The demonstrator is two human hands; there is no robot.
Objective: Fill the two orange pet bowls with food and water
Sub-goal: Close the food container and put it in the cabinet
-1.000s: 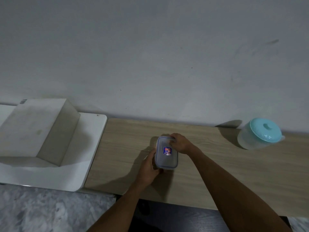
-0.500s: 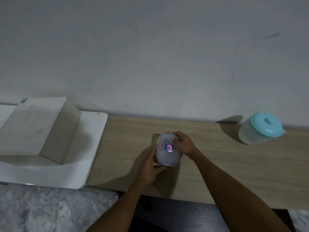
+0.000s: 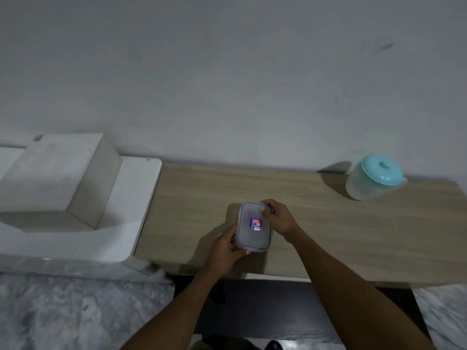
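A small clear rectangular food container point(image 3: 250, 238) with a blue-rimmed lid and a sticker stands on the wooden tabletop point(image 3: 328, 231). My left hand point(image 3: 223, 248) grips its near left side. My right hand point(image 3: 279, 218) holds its far right corner, thumb on the lid. A clear jug with a teal lid point(image 3: 376, 176) stands at the back right by the wall. No orange bowl is in view.
A white stepped unit point(image 3: 63, 188) adjoins the table on the left. A grey wall runs right behind the table. Marbled floor point(image 3: 75, 311) lies below, and a dark gap shows under the table's front edge.
The container and both hands sit slightly nearer the table's front edge; the grip looks the same. The view has shifted a little.
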